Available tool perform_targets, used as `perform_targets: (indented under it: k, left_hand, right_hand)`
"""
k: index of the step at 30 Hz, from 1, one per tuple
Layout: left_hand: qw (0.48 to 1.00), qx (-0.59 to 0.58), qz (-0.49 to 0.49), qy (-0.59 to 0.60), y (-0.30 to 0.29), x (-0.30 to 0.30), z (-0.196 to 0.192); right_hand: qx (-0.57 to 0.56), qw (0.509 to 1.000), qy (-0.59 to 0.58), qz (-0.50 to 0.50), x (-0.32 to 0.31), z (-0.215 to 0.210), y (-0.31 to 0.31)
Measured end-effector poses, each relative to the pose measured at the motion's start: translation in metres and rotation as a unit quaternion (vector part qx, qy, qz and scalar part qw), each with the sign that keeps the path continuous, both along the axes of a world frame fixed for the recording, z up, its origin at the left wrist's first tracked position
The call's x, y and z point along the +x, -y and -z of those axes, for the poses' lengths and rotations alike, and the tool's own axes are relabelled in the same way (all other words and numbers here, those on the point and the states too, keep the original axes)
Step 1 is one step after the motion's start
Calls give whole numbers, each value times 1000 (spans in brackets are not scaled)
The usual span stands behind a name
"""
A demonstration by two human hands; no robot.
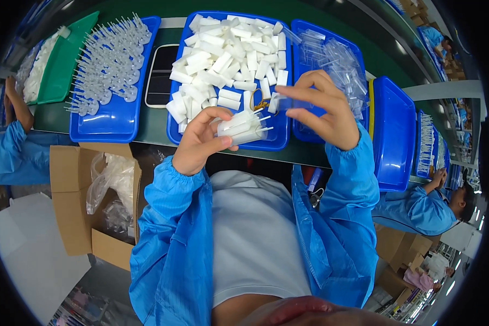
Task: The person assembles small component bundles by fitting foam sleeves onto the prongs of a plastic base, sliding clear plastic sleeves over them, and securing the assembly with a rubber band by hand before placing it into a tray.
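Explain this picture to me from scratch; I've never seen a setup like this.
There is no robot here: two bare hands belong to a person in blue sleeves. The camera sits on that person's head and looks down through a wide fisheye lens, so straight edges bend near the rim.

The left hand holds a small bundle of white and clear pieces with thin stems sticking out. The right hand seems to pinch a clear plastic piece.

On the dark green table, the middle blue tray carries loose white blocks. The blue tray to its left carries clear stemmed parts; the one behind the right hand carries clear plastic parts.
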State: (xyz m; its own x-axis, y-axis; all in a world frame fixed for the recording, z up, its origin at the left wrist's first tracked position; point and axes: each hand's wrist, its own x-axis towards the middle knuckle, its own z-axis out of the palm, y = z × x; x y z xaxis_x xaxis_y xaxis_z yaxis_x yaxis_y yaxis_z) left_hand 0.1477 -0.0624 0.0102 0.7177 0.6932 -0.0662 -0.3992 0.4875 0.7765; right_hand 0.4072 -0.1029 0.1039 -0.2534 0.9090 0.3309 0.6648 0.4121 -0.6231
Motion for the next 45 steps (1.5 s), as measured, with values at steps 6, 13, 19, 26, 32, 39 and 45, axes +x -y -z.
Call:
perform_targets:
  k: [6, 13, 19, 26, 32, 39, 45]
  left_hand:
    - [997, 65, -9, -43, 0, 2, 0]
    - [994, 93, -3, -59, 2, 5, -1]
    - [988, 125, -21, -89, 4, 13, -7]
    - [969, 203, -61, -127, 3, 14, 0]
    - [980, 156, -58, -108, 4, 11, 1]
    - [984, 146, -40, -93, 2, 10, 3]
    - [987, 131, -21, -95, 3, 9, 0]
  right_hand:
    - [16, 997, 59, -44, -18, -3, 5]
    - [27, 998, 27, -57, -24, 0, 2]
    - [26, 998, -13, -63, -37, 2, 0]
    - [-13, 999, -21, -47, -43, 3, 1]
    - [-83, 995, -58, -27, -34, -1, 8]
    - [-51, 992, -55, -100, -18, 3, 2]
    - [-12, 990, -29, -138, -17, 3, 0]
